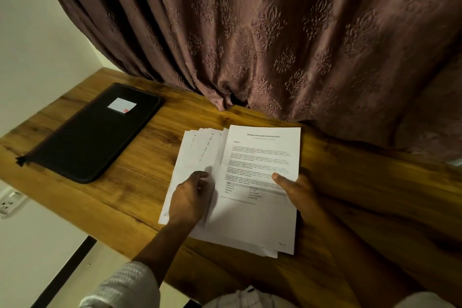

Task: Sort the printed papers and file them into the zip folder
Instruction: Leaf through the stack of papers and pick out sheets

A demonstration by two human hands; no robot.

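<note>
left hand [191,197]: curled, pinching papers [260,157] | right hand [300,195]: thumb on top, gripping papers

Backdrop: a dusty mauve-brown curtain [275,32] with an embossed floral motif, hanging in heavy folds, its hem bunched on the far edge of the surface [140,182]. Surface is wood-grain, warm honey-brown with dark knots and streaks, running diagonally across the view. Left: plain off-white wall [37,32], meeting the surface at a corner. Below the surface edge, a white wall socket [8,204]. Lower left: pale area crossed by a dark strip [65,272]; floor or skirting, cannot tell. Light dim and warm, right side in shade.
</note>
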